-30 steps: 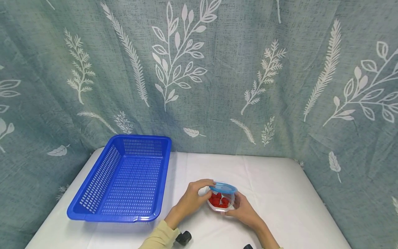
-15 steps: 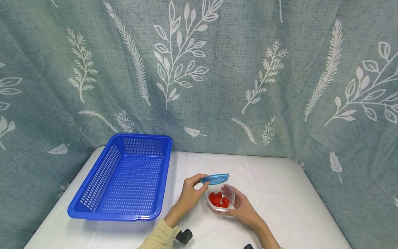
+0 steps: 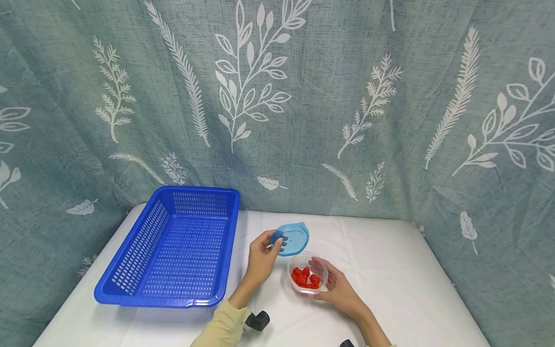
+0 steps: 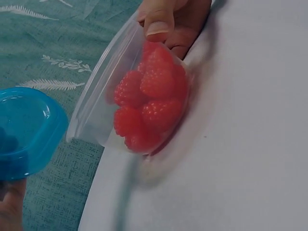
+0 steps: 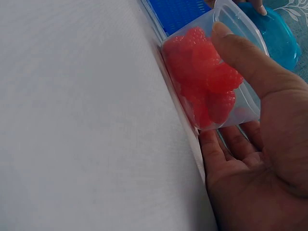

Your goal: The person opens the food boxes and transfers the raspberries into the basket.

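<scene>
A clear plastic container (image 3: pixel 295 264) stands uncovered on the white table, with several red raspberries (image 3: pixel 302 278) in its bottom. My right hand (image 3: pixel 340 290) grips it from the right side, thumb near and fingers behind, as the right wrist view also shows. My left hand (image 3: pixel 262 258) pinches a translucent blue lid (image 3: pixel 296 237) by its left edge, thumb in front and fingers seen through it. The lid is tilted up, above and behind the container and apart from it. In the left wrist view the lid (image 4: pixel 36 130) hangs left of the raspberries (image 4: pixel 151 96).
A large blue plastic basket (image 3: pixel 230 241) with slotted walls stands on the left of the white table (image 3: pixel 390 270), left of my left hand. Behind the table hangs a green curtain (image 3: pixel 312 120) with a white leaf print. A black wrist device (image 3: pixel 258 320) sits by my left sleeve.
My left hand has lifted the blue lid off the container, moved it up and to the left and tilted it upright. My right hand keeps its hold on the container.
</scene>
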The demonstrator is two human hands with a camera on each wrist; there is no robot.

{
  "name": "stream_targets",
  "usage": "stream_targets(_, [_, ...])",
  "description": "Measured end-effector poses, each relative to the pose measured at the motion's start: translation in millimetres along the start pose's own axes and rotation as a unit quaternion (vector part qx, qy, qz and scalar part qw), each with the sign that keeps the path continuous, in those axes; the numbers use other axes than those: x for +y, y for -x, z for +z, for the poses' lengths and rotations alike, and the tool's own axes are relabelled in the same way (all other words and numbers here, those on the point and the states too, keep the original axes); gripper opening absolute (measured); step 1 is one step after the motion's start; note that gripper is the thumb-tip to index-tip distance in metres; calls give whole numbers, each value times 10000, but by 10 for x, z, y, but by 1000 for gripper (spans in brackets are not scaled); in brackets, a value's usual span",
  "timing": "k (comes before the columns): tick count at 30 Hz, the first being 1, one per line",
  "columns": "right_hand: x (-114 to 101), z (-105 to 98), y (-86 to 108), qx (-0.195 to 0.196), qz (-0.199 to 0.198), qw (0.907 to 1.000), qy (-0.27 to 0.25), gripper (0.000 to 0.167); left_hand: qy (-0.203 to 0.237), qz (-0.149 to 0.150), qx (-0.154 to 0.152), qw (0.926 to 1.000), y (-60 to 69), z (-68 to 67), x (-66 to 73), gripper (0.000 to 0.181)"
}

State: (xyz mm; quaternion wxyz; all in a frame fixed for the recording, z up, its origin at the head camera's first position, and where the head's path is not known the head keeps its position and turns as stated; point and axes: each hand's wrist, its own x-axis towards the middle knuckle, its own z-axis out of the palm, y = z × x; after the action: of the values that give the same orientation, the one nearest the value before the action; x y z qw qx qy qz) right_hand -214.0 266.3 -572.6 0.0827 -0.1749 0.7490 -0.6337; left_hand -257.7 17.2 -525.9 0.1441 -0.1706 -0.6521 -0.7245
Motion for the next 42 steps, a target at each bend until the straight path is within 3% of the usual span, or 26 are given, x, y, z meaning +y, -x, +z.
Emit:
stream_targets(9, [-4,3,9,-7,164,9999,-22,100,-182,-561,472,9971,-94,-13,-128,20])
stream_targets(18, [16,0,7,-15,-7,10000,-24,99,-226,-777,638,9947,-133,-96,-284,19])
stream_targets(22, [30,-3,6,-27,-106,9999,0,99,-176,-960,614,9933,-133,-141,-339,19])
stream_targets(29, [36,-3,4,-14,10,10000,22,99,-321,-1338,293,9900,-126,-204,-406,19])
stream_targets(34, [22,-1,6,25,99,9999,73,98,-434,-1435,256,9884,-130,-209,-226,20])
stream_targets(37, [18,1,8,36,120,9999,79,98,-543,-1449,392,9872,-150,-216,-287,20])
stream_targets(40, [14,0,10,37,128,9999,63,98,-741,-1550,590,9834,-187,-217,-493,20])
stream_targets(42, [13,-1,10,43,135,9999,41,98,-906,-1597,722,9804,-196,-207,-515,19])
